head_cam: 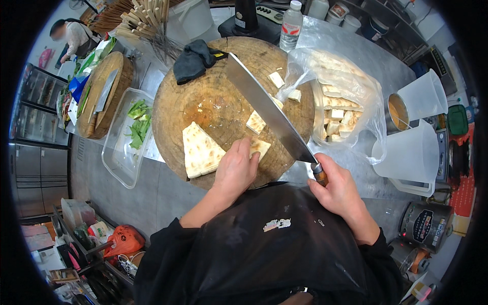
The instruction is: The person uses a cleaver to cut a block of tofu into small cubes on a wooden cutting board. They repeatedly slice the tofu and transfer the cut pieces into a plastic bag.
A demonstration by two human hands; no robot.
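A round wooden chopping block point(228, 84) stands before me. My right hand point(335, 187) grips the wooden handle of a broad cleaver point(267, 110), whose blade slants up and left over the block's right half. Beneath my left hand point(237, 164) is a small flatbread piece point(262, 148), held between thumb and fingers and partly covered by them. A large flatbread wedge point(200, 150) lies against that hand's left side. Close to the blade is a cut flatbread chunk point(256, 122); the blade hides part of the bread behind it. Farther back lies a small bread cube point(276, 79).
A dark cloth point(194, 61) lies at the block's back left. To the right, a clear plastic bag point(366, 126) holds flatbread and cubes. A plastic tub point(124, 152) with greens stands left. A water bottle point(291, 26) is behind; a second knife point(105, 93) lies on another block.
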